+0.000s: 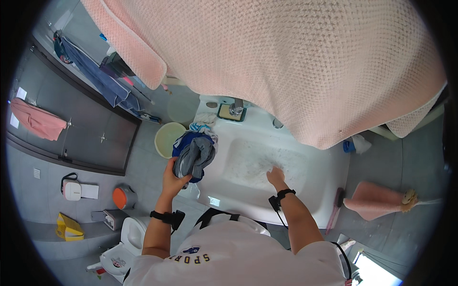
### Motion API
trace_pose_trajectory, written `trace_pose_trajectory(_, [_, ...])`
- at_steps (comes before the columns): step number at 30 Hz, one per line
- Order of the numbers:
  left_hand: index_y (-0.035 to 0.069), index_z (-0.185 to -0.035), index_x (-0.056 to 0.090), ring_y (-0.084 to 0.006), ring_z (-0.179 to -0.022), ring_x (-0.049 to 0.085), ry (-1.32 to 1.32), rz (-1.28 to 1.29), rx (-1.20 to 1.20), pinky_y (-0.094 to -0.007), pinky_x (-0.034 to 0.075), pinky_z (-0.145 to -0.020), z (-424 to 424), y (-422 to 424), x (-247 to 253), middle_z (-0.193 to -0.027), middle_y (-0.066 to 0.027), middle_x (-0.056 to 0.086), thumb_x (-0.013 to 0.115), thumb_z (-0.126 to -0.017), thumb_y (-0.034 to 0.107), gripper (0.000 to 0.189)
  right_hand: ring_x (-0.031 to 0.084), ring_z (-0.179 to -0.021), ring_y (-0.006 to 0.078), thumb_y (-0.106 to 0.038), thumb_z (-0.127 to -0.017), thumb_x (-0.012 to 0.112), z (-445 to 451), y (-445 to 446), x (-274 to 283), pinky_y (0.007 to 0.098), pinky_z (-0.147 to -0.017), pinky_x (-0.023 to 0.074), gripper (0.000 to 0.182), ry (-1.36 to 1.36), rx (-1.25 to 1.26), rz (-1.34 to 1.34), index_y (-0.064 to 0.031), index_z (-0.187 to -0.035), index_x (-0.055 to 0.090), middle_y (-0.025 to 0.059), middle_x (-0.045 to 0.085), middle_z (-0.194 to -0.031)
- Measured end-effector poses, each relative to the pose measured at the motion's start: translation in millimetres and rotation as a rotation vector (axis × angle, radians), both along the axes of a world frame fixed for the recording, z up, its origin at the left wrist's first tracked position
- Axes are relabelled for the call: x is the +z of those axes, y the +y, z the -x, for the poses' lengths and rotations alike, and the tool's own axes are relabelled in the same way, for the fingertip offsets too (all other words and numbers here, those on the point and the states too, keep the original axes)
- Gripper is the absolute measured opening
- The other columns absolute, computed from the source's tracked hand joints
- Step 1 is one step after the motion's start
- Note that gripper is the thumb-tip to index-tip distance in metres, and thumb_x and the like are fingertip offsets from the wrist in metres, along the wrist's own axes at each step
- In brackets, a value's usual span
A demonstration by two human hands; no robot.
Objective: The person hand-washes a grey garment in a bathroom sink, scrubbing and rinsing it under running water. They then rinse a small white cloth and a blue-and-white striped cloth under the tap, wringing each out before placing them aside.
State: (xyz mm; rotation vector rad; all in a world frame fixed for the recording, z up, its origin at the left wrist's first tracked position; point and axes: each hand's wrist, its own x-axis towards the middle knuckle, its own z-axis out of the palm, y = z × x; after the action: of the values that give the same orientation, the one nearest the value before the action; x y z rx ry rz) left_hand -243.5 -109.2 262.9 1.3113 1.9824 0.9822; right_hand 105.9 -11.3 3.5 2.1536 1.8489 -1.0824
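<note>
My left hand (176, 180) grips the near-left side of a pile of damp-looking clothes (196, 157), grey on top with blue and white pieces below, at the left rim of a white washbasin (214, 193). My right hand (276, 176) reaches into the cloudy, foamy water (254, 164) in the basin. Its fingertips are partly hidden, and whether they hold anything cannot be seen. A chrome faucet (236, 107) and a bar of soap in a green dish (224, 111) stand at the basin's back edge.
A pale yellow bucket (169, 139) stands behind the clothes, left of the basin. A large pink textured towel (286, 64) hangs over the back right. A pink-handled brush (337, 205) lies on the right rim. A toilet (132, 234) stands at lower left.
</note>
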Motion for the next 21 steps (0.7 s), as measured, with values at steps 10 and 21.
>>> trace_pose_trajectory(10, [0.007,-0.114,0.044,-0.0339,-0.098,0.052,0.373,-0.168,0.13,-0.0387,0.043,-0.083,37.2,1.0,-44.7,-0.105,-0.0163,0.053,0.074,-0.056,0.016,0.065,0.054,-0.101,0.0326,-0.03,-0.078,0.053,-25.1,-38.9,6.7,0.0412,-0.086,0.0437,0.039,0.105,-0.051,-0.052,-0.0021,-0.103,0.058,0.0183,0.059,-0.105])
trace_pose_trajectory(21, [0.011,-0.115,0.038,-0.0387,-0.098,0.047,0.443,0.007,0.101,-0.0448,0.041,-0.083,53.6,-14.7,-96.4,-0.109,-0.0195,0.047,0.08,-0.046,0.023,0.081,0.057,-0.09,0.0365,-0.028,-0.078,0.053,-5.8,-35.2,25.3,0.0433,-0.078,0.0453,0.031,0.122,0.072,-0.005,0.0,-0.089,0.061,0.0213,0.061,-0.092])
